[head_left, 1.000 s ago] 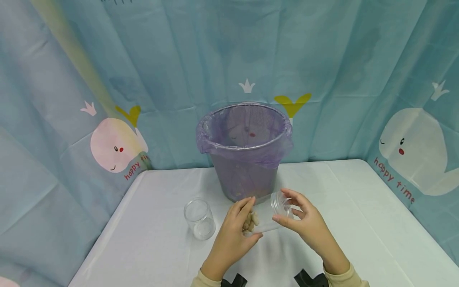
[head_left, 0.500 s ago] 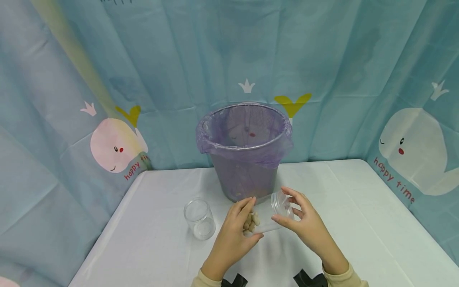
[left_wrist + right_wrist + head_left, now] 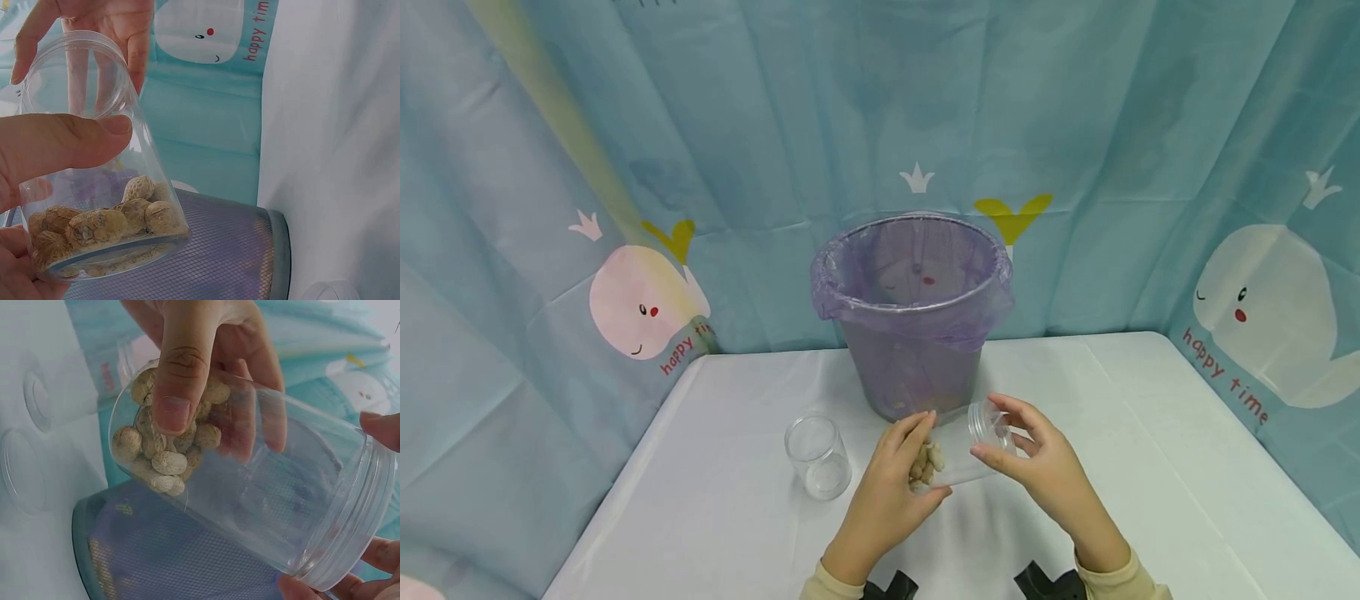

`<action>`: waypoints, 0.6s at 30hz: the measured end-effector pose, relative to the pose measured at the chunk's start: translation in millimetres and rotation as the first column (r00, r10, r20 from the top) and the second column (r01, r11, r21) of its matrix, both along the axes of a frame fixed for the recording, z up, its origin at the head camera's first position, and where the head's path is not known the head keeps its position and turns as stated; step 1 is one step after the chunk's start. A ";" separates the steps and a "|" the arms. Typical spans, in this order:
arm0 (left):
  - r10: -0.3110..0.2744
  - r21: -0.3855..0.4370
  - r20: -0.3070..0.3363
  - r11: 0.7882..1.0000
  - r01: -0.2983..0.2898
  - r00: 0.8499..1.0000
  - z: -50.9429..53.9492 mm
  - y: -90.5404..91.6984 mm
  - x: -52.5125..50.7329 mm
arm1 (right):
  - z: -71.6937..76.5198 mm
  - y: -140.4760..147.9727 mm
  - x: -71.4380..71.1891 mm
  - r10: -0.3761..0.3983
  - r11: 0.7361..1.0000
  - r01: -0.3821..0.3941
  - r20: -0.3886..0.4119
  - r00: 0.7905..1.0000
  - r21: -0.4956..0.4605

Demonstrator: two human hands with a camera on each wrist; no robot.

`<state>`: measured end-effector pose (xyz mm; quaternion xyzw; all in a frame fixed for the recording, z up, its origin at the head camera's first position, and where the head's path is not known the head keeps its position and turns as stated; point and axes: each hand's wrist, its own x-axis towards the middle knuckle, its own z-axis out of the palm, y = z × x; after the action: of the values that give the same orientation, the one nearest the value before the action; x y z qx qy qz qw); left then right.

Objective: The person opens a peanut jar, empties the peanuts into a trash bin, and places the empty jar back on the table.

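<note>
Evidently held aslant: a clear jar (image 3: 958,454) of peanuts (image 3: 169,462)

Right in the lower centre of the head view, the jar lies over on its side, its closed end toward the left and its threaded mouth toward the right and slightly raised. The peanuts, in their shells, are bunched at the closed end.

The left hand (image 3: 891,471) is curled about that closed end, thumb on one side and fingers on the other, gripping the jar firmly. The right hand (image 3: 1037,454) is partly closed at the mouth, thumb and fingers spread around the rim and holding it; whether a lid sits there I cannot tell.

Just beside the left hand, left of the frame's centre, a second clear jar (image 3: 818,458) stands upright on the white desk (image 3: 737,417). Behind the held jar, at the centre of the frame, rises a mesh bin (image 3: 917,371) with a purple liner (image 3: 917,325) folded over its rim. A blue curtain (image 3: 775,108) printed with whales fills the upper frame. Beige sleeves (image 3: 1123,581) show at the bottom edge.
</note>
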<state>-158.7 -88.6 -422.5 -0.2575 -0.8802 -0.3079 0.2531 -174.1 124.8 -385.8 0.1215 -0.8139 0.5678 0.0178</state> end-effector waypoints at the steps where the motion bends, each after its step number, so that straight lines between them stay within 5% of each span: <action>1: 0.002 -0.001 0.002 1.000 -0.002 1.000 -0.1 0.0 -0.1 | -0.2 0.2 0.1 0.006 1.000 -0.006 -0.007 1.000 -0.005; 18: 0.013 -0.008 0.021 1.000 -0.013 1.000 -0.8 -0.6 0.3 | 2.1 -0.9 0.8 -0.026 0.999 0.025 0.039 0.999 0.023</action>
<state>-158.4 -89.2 -423.3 -0.2496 -0.8855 -0.3057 0.2451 -173.3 124.0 -383.7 0.1002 -0.8219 0.5607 0.0077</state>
